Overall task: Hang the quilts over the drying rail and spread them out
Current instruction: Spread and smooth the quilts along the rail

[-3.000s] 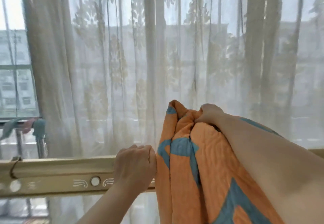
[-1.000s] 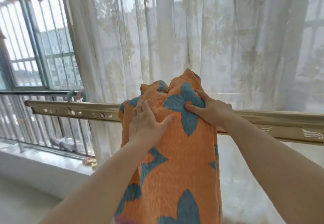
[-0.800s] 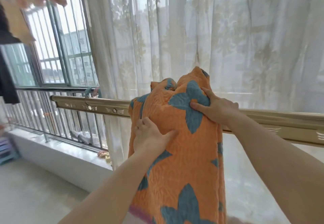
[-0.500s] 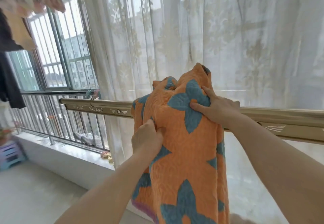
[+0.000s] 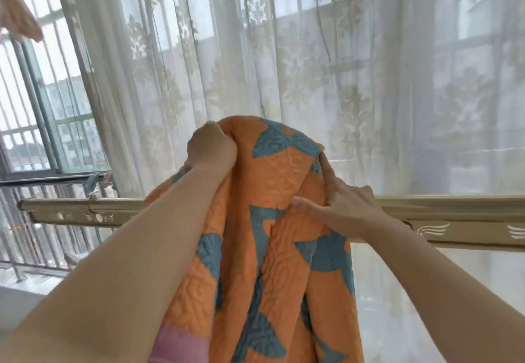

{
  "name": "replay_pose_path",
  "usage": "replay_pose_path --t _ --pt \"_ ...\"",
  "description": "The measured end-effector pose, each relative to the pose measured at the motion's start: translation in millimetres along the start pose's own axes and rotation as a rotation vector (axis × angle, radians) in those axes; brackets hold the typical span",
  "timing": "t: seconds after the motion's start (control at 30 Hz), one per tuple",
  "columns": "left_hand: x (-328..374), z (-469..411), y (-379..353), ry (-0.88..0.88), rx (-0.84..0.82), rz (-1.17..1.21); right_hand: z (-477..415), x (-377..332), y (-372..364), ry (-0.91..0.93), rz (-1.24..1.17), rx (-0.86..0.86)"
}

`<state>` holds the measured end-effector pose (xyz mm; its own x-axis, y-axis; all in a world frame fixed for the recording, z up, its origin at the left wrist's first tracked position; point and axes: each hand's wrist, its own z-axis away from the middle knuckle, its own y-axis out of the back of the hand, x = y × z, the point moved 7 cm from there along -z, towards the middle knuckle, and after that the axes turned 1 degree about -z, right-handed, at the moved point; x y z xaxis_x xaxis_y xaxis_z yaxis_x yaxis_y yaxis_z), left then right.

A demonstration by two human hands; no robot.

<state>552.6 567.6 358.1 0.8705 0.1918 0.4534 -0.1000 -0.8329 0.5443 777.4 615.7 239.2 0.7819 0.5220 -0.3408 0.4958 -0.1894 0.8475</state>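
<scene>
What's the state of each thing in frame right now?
drying rail, horizontal, middle hidden by quilt.
quilt, bunched, unspread, top held above drying rail.
left hand, grips quilt's top.
right hand, index and thumb straight on quilt; other fingers unclear.
curtain, drawn across window.

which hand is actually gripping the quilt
The left hand: its fingers are curled into a bunch of the orange quilt near its top. The right hand only presses on the cloth, forefinger and thumb held straight.
</scene>
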Motion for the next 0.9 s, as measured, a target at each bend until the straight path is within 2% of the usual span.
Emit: replay_pose_path --t 0.17,0.27,0.37,0.5,0.63,0.7,0.8,0.9 --pt "18 19 -78 -0.175 -0.439 -0.294 12 5 12 -0.048 0.012 0.04" --pt "16 20 -91 -0.216 -0.555 -0.415 16 3 18 -0.032 -0.009 0.052" --pt "17 17 -92 -0.261 -0.583 -0.411 10 -1 20 -0.016 -0.031 0.056" --pt "12 21 -90 -0.277 -0.585 -0.4 -6 -9 11 0.063 -0.052 -0.025" --pt "7 34 -75 -0.322 -0.575 -0.319 -15 -11 10 0.022 -0.084 -0.045" --pt "3 45 -61 -0.336 -0.519 -0.284 -17 -14 10 0.012 -0.084 -0.043" --pt "-6 65 -40 -0.293 -0.44 -0.26 -21 -21 7 0.018 -0.082 -0.047" --pt "-16 81 -29 -0.212 -0.484 -0.244 -25 -26 4 0.025 -0.085 -0.042"
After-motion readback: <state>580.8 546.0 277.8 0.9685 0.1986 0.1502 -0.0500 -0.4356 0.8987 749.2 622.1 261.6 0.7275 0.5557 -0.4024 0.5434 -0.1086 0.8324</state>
